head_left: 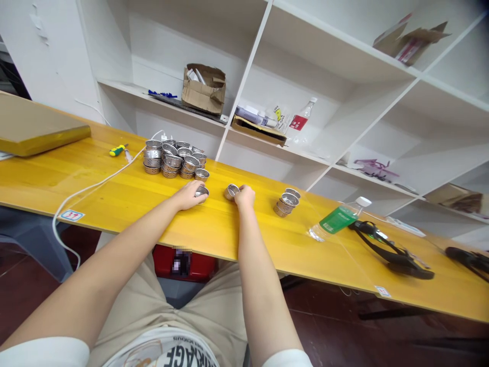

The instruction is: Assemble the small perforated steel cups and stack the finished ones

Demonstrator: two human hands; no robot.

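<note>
Fingers of my left hand curl round a small round metal cup with a perforated side, just in front of the stacks. A second metal cup, slightly tilted, is pinched at its right side by my right hand. Stacked metal cups of the same kind stand together behind my left hand, in several columns. Off to the right of my right hand is a smaller group of stacked cups. Parts of both held cups are hidden behind my fingers.
The yellow table carries a green-labelled bottle and a black strapped headset at right. A white cable crosses its left side near a green-and-yellow screwdriver. A cardboard box lies far left; white shelves rise behind.
</note>
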